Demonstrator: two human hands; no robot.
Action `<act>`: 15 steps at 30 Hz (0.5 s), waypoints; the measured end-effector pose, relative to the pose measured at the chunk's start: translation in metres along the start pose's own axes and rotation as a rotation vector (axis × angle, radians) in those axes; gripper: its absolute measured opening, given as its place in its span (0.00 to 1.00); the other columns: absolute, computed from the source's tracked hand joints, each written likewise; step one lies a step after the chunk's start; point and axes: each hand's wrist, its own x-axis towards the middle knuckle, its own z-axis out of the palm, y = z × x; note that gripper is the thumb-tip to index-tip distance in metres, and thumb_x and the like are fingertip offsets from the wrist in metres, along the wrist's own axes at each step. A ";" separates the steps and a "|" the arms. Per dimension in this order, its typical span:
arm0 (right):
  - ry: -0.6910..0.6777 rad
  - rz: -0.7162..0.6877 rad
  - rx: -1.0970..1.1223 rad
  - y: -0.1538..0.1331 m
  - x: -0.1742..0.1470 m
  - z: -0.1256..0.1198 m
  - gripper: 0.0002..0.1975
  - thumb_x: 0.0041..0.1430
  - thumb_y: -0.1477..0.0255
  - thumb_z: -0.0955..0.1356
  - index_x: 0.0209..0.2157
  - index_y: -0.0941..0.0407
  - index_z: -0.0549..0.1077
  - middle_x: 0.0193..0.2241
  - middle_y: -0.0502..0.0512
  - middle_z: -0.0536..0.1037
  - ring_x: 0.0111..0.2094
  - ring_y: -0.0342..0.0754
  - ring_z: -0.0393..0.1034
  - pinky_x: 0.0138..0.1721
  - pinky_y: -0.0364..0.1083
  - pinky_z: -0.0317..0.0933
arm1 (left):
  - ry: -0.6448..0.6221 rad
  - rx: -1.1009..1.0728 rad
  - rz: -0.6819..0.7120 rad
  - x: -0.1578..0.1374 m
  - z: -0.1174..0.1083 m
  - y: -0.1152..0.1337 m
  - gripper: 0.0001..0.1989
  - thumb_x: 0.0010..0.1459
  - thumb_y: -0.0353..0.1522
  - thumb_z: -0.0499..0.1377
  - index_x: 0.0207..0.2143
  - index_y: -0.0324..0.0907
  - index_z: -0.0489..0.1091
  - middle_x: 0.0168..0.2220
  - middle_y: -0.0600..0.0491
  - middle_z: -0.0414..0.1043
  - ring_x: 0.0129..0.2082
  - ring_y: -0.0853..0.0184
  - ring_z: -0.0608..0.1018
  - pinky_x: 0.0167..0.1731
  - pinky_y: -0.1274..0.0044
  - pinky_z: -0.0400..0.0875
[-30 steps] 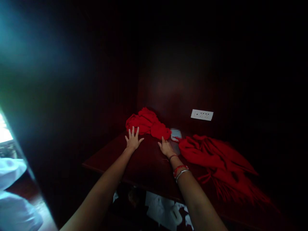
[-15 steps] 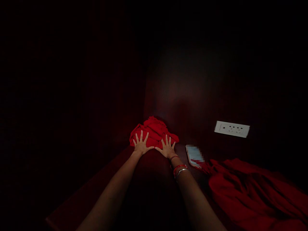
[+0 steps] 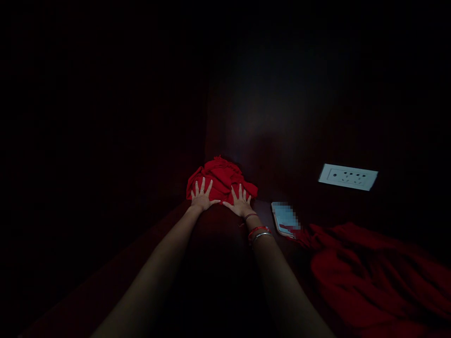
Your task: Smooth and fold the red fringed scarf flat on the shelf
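A bunched red cloth (image 3: 221, 171) is heaped at the far end of a dark surface, against the back panel. My left hand (image 3: 202, 198) lies against the near left side of the heap, fingers spread, a ring on one finger. Beside it, my right hand (image 3: 240, 203) presses the near right side, also with fingers apart. The thumbs point toward each other, almost touching. Neither hand is closed round the cloth. A red bracelet and a silver bangle circle my right wrist.
A phone (image 3: 284, 218) with a lit screen lies right of my right hand. A second red cloth (image 3: 373, 272) spreads over the lower right and touches the phone's near end. A white socket panel (image 3: 348, 177) is set in the dark wall. The left side is very dark.
The view has shifted, so the cloth heap and hands appear slightly higher and further left. Both hands keep the same spread position on the cloth. The picture looks cooler in colour.
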 end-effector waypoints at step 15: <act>-0.122 0.067 0.047 -0.020 -0.079 -0.020 0.35 0.50 0.48 0.49 0.56 0.48 0.32 0.58 0.59 0.28 0.56 0.59 0.19 0.49 0.62 0.29 | 0.023 0.012 -0.034 -0.063 -0.030 0.009 0.45 0.41 0.55 0.49 0.57 0.49 0.32 0.58 0.52 0.17 0.55 0.50 0.28 0.48 0.53 0.39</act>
